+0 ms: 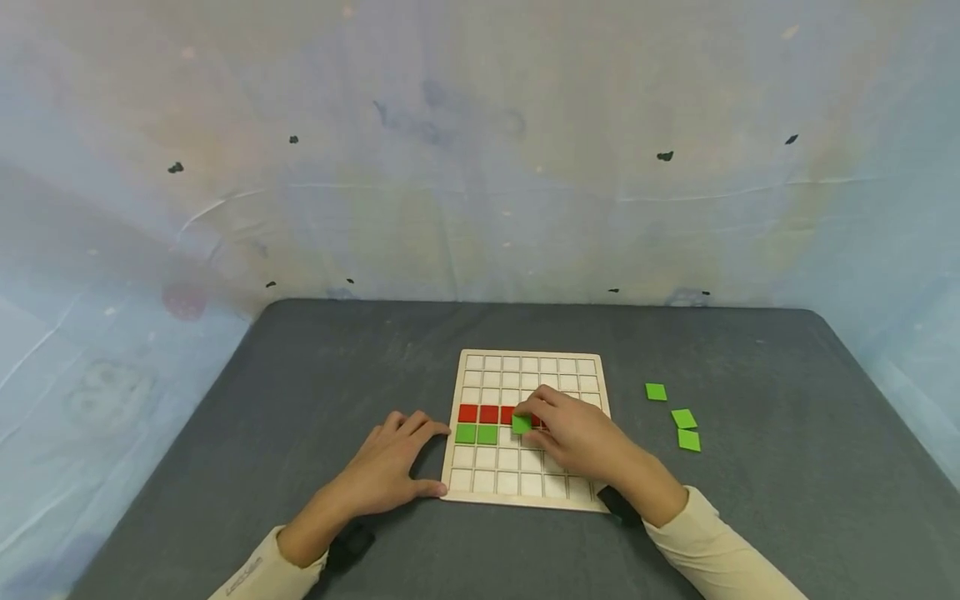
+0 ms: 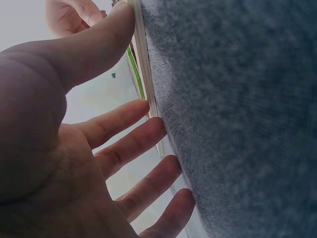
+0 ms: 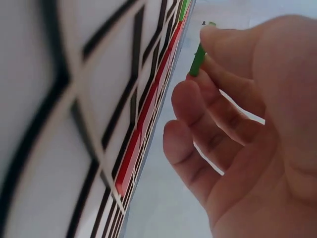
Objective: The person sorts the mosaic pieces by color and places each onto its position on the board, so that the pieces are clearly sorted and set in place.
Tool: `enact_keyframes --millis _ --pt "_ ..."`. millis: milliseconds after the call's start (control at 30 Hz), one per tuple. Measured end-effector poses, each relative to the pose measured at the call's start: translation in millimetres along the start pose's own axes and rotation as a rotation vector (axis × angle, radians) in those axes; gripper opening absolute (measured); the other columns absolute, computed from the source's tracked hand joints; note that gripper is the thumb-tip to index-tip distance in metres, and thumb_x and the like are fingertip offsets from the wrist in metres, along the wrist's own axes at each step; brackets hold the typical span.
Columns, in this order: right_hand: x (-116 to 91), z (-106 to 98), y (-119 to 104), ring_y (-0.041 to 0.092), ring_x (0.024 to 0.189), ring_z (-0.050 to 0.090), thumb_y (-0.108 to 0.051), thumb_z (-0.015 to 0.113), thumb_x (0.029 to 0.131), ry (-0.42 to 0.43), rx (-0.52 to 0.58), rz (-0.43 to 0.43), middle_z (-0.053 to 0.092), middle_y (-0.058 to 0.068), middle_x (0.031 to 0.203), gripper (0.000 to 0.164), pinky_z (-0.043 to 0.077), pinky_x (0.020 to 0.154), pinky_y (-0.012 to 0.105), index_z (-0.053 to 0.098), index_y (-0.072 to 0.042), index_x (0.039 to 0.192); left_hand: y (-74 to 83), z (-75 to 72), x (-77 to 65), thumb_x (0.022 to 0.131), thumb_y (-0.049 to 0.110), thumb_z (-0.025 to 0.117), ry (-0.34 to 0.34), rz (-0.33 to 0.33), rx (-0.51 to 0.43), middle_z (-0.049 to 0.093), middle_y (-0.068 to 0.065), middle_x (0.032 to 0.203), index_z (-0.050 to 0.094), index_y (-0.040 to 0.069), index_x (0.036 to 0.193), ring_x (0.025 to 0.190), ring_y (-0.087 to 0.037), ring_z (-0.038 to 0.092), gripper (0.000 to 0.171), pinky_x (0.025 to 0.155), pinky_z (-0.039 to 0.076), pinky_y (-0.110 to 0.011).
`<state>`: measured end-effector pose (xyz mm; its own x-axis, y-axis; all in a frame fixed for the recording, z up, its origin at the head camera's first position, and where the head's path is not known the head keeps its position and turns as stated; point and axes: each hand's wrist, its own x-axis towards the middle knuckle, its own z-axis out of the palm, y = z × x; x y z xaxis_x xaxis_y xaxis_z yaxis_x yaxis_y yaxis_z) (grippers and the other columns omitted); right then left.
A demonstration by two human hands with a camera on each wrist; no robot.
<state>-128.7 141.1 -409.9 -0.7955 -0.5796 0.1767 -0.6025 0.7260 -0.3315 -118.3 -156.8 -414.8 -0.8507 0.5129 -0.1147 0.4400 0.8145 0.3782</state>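
A wooden grid board (image 1: 525, 500) lies flat on the dark table, its square cells bordered by thin slats. Red tiles (image 1: 488, 414) fill part of one row, partly covered by the right hand. Two green tiles (image 1: 476, 434) sit side by side in the row below, at the left. My right hand (image 1: 581, 433) pinches another green tile (image 3: 197, 60) between thumb and fingers, just above the board in the right wrist view. My left hand (image 1: 390, 467) touches the board's left edge with thumb and fingertips, its fingers spread and fairly straight in the left wrist view.
Several loose green tiles lie on the table right of the board: one green tile (image 1: 656, 392) by itself, and a lower pair (image 1: 686, 429) touching or nearly so. The dark table (image 1: 360, 350) ends at a pale patterned cloth (image 1: 465, 208) behind and at the sides.
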Motion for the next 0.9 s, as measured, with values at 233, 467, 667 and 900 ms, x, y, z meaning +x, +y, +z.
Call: enact_keyframes --millis 233,467,667,900 --pt "5 2 -7 0.003 0.076 0.052 -0.032 0.072 0.093 -0.004 -0.006 -0.012 0.060 -0.006 0.105 0.031 0.049 0.070 0.023 0.069 -0.019 0.120 0.0 -1.2 -0.7 0.077 0.048 0.082 0.005 0.003 -0.001 0.053 0.004 0.128 0.056 0.024 0.137 0.104 -0.017 0.041 0.070 0.084 0.037 -0.042" --pt "6 5 -9 0.003 0.077 0.052 -0.033 0.072 0.092 -0.027 -0.047 -0.013 0.060 -0.007 0.103 0.030 0.049 0.071 0.022 0.069 -0.019 0.119 0.5 -0.1 -1.0 0.077 0.048 0.082 0.003 0.001 0.002 0.054 0.004 0.128 0.056 0.024 0.136 0.106 -0.018 0.042 0.069 0.084 0.037 -0.042" --pt "7 8 -12 0.004 0.080 0.056 -0.031 0.074 0.091 -0.028 -0.051 -0.010 0.062 -0.006 0.104 0.029 0.051 0.073 0.024 0.070 -0.018 0.118 0.4 0.9 -0.6 0.077 0.047 0.082 0.009 0.007 0.004 0.054 0.003 0.127 0.056 0.024 0.136 0.105 -0.017 0.042 0.069 0.084 0.037 -0.042" --pt "9 12 -19 0.005 0.081 0.059 -0.034 0.074 0.090 -0.053 -0.091 0.043 0.062 -0.007 0.101 0.030 0.052 0.069 0.025 0.070 -0.021 0.117 0.6 0.2 0.1 0.077 0.048 0.082 0.002 0.004 0.003 0.054 0.003 0.127 0.056 0.024 0.136 0.103 -0.017 0.041 0.069 0.084 0.037 -0.042"
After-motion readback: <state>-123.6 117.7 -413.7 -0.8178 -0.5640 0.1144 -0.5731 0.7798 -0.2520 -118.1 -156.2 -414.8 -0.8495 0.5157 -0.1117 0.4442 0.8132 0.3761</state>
